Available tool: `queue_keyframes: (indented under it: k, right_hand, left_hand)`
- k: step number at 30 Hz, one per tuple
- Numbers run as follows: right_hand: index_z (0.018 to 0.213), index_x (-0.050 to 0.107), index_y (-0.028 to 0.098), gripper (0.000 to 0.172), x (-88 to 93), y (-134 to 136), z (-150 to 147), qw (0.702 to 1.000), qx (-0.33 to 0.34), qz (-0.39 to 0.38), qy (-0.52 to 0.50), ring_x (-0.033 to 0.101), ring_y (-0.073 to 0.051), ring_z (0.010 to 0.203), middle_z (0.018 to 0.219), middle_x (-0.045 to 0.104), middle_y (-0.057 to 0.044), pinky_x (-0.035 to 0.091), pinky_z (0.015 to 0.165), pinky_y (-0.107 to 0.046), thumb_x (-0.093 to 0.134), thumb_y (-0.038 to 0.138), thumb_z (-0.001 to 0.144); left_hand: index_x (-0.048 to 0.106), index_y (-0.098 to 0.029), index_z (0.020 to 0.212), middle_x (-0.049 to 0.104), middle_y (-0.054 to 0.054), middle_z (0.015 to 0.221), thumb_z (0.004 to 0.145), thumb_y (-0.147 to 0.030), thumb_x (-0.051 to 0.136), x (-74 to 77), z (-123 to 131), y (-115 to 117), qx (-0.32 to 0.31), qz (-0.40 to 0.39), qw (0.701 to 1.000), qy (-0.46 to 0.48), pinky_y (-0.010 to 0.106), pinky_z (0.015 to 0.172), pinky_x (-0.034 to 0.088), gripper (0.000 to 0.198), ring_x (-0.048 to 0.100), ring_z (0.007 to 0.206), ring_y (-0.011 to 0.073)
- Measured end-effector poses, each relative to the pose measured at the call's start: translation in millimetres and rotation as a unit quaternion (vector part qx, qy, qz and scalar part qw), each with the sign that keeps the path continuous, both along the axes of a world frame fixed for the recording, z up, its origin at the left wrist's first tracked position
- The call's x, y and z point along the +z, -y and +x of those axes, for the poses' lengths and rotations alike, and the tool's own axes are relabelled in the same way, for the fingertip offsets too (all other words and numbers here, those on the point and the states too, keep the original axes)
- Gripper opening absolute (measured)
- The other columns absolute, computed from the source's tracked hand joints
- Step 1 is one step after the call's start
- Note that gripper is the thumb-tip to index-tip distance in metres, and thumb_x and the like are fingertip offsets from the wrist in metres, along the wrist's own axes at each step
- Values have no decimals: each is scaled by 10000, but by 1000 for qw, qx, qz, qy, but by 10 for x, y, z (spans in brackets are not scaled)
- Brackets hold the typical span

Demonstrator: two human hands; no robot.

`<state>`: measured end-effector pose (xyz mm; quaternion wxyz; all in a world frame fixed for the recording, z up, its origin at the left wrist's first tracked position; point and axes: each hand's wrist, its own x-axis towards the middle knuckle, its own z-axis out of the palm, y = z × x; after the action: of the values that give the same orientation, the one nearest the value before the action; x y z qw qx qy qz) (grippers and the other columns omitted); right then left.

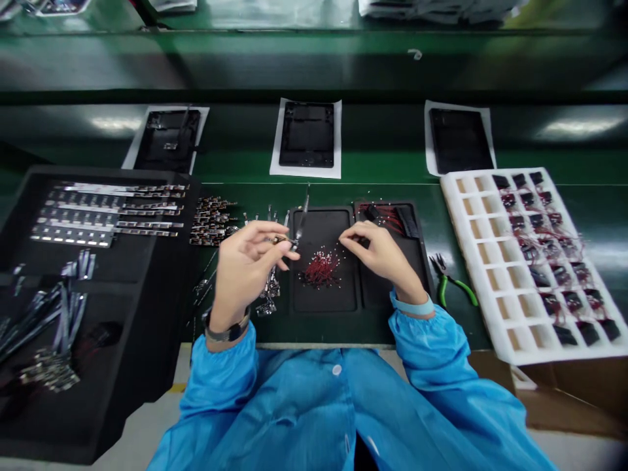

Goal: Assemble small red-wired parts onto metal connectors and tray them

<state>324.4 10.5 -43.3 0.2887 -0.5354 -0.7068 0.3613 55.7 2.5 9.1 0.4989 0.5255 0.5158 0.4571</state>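
My left hand (248,261) pinches a thin flex cable (303,216) between thumb and fingers; its strip sticks up past the fingertips. Over the black tray (321,229), my right hand (375,252) has thumb and forefinger pressed together, and whatever is between them is too small to make out. A pile of short red wires (321,269) with white ends lies in that tray, below and between my hands. A second black tray (387,284), partly under my right hand, holds longer red wires (387,216) and a black block. More flex cables (269,288) lie beside my left hand.
Green-handled pliers (449,281) lie right of the trays. Beyond them is a white foam tray (490,245) with wired black parts in several cells. A black foam box (147,288) with flex strips stands left. Tablet-like black housings (307,134) on white sheets line the back.
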Motion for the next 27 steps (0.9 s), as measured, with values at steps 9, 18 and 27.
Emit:
queue_keyframes:
  k: [9,18,27]
  right_hand:
    - [945,782,227,144,-103,146,61,983,83,-8,164,572,-239,896,826,720,-35,315,855,-393,808,365,914]
    - [876,760,233,109,-93,280,-307,998,3,44,-35,649,-243,918,925,787,-59,443,905,-436,735,303,955]
    - [893,763,182,218,-78,271,-392,927,-70,-134,-344,775,-221,849,880,818,-74,593,838,-367,866,361,826]
  left_hand:
    - [722,-183,992,732,-2,796,779,-177,868,49,-324,124,147,94,983,-64,243,641,582,257,715,674,142]
    - [804,-192,1035,749,41,929,790,-220,849,-128,-285,96,94,57,994,-25,286,722,590,250,724,812,181]
    - [667,-168,1125,734,28,862,783,-205,857,-264,-100,40,37,-3,996,79,267,689,605,393,762,762,179]
